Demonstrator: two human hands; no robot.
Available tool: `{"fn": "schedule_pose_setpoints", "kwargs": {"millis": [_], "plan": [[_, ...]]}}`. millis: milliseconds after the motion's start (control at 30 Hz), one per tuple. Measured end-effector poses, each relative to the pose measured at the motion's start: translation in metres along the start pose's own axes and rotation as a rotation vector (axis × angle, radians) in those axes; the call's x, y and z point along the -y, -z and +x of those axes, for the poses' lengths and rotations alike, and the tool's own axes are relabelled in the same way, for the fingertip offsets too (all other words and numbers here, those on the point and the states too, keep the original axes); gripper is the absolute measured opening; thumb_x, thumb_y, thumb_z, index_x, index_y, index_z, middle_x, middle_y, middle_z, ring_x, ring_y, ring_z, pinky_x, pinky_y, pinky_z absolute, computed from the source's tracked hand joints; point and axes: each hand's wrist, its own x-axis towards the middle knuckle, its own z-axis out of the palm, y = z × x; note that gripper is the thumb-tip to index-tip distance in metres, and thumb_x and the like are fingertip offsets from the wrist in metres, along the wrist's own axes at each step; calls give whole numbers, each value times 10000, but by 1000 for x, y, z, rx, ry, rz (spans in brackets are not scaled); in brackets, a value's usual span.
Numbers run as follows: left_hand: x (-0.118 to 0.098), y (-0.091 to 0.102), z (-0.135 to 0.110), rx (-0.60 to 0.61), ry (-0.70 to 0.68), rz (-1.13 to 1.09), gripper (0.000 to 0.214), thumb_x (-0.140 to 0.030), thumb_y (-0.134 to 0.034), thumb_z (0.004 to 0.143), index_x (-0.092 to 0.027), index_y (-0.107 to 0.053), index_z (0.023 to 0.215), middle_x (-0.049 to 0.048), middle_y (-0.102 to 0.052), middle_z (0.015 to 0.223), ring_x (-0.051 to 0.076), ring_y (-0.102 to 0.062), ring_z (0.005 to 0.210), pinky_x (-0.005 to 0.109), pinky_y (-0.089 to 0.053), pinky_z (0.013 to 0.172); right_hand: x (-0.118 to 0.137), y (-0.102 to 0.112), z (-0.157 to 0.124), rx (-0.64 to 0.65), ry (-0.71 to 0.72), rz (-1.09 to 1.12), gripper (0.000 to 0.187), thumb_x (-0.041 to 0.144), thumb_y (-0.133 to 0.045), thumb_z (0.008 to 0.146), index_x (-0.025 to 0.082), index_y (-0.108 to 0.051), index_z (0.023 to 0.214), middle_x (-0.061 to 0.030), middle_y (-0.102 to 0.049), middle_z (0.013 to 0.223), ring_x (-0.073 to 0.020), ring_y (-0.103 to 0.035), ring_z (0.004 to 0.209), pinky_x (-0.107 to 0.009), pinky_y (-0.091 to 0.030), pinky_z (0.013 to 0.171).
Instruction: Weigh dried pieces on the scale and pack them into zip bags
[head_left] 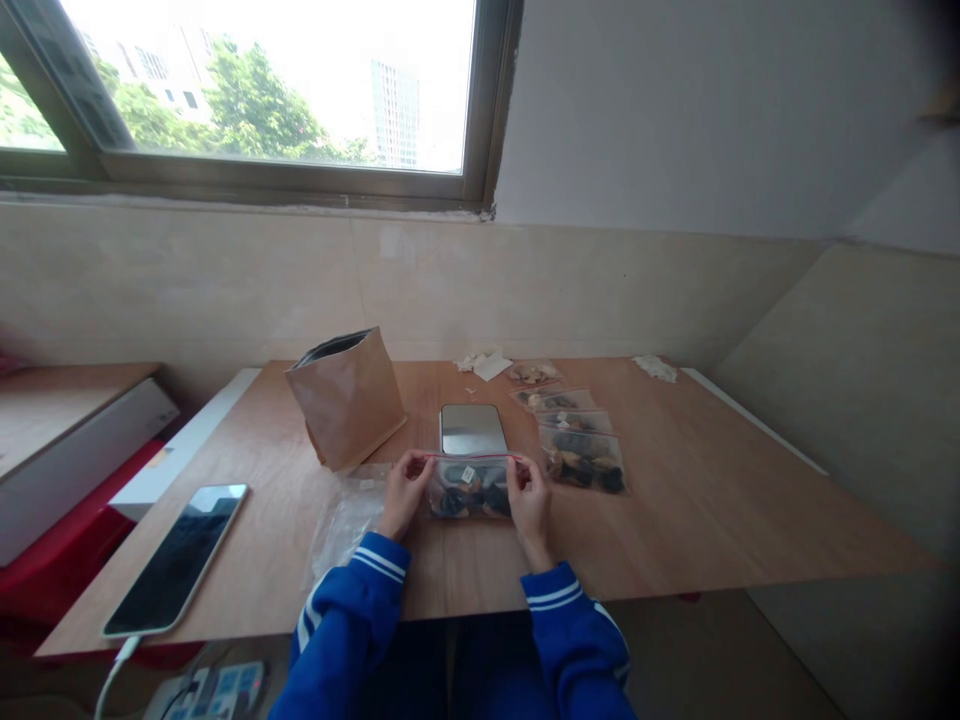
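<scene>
Both of my hands grip the top corners of a clear zip-top bag with a red seal line, holding it upright at the table's near side. My left hand pinches its left end and my right hand pinches its right end. Dark and tan pieces and a small white label show inside the bag. Just behind it lies a flat silver digital scale, apart from or barely touching the bag. Several filled zip bags lie in an overlapping row to the right.
A brown paper bag stands tilted on the plywood table, with loose clear plastic next to it. A smartphone with a charging cable lies at the left. White scraps lie near the back wall.
</scene>
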Motion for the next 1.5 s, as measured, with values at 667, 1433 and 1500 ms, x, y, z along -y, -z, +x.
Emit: {"fn": "schedule_pose_setpoints", "kwargs": {"millis": [667, 1433, 1500], "plan": [[-1, 0, -2, 52, 33, -72, 256, -413, -692, 783, -163, -667, 832, 23, -654, 772, 140, -585, 726, 232, -441, 687, 9, 4, -2, 225, -99, 183, 233, 395, -583, 877, 172, -633, 921, -34, -656, 780, -157, -596, 677, -253, -487, 622], [-7, -3, -7, 123, 75, -28, 299, -444, -676, 796, -163, -682, 897, 26, -667, 779, 136, -590, 686, 217, -436, 604, 12, -1, -7, 207, -118, 242, 211, 384, -579, 871, 181, -613, 915, -44, -671, 791, -170, -635, 699, -274, -524, 641], [-10, -4, -7, 130, 79, -34, 303, -440, -690, 782, -157, -693, 889, 35, -679, 790, 151, -608, 723, 227, -452, 635, 15, -3, -8, 226, -145, 287, 228, 396, -600, 857, 177, -624, 912, -54, -686, 816, -181, -654, 735, -287, -542, 676]]}}
